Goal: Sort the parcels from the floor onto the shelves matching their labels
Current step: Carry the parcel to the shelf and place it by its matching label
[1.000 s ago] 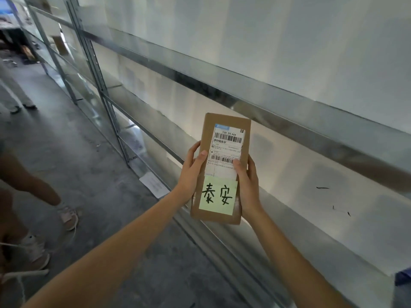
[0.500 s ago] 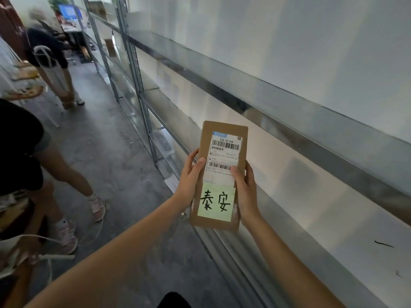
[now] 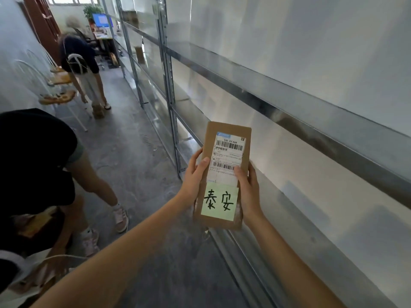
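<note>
Flat cardboard parcel (image 3: 224, 174) off floor, pinched by left hand (image 3: 195, 178) and right hand (image 3: 249, 192), thumbs over label. Not yet shelved; metal shelves (image 3: 311, 121) at 2 o'clock show no matching tag, 1 parcel pending.

- Narrow aisle, grey concrete floor (image 3: 138, 156), scuffed and dusty.
- Long metal shelving (image 3: 289, 107) along right side, grey steel uprights (image 3: 170, 90), pale wall behind.
- White wall (image 3: 13, 63) on left; dark brown door (image 3: 43, 25) further back.
- White wire chairs with wooden seats (image 3: 57, 97) against left wall.
- Far end: desk with lit blue monitor (image 3: 102, 20), green plant (image 3: 92, 11), bright window (image 3: 71, 0) above.
- Daylight from far end; soft reflections on shelf metal.
</note>
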A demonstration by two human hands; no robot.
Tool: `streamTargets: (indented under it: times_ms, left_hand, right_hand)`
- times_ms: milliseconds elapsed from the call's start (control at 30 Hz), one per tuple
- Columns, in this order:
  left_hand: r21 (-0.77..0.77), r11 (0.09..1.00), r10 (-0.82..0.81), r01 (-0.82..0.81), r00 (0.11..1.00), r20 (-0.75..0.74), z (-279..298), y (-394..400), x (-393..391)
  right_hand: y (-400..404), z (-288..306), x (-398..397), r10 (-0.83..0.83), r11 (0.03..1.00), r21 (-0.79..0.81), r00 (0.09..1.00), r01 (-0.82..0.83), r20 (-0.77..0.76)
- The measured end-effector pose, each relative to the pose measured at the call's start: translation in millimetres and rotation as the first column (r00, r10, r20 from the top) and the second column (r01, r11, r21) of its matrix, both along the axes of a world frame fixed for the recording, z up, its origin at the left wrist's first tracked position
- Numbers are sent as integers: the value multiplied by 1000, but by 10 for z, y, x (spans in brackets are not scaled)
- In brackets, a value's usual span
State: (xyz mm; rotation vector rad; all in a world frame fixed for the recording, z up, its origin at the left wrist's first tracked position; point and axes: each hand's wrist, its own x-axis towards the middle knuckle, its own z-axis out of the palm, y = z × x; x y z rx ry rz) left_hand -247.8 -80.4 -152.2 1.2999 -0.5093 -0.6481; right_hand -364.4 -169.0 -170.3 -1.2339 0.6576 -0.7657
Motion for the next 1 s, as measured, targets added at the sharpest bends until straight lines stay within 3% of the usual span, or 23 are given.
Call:
streamTargets:
  times_ms: [367, 1000]
  left_hand:
    - [11, 999, 53, -54, 999, 9, -46, -62, 988]
    - [6, 972, 237, -237, 972, 7, 32, -967, 2937]
  right_hand:
    - [-139, -28, 1053, 53, 999, -6, 998, -53, -25]
    - [-1210, 20, 3200, 225, 974, -9, 974, -225, 12]
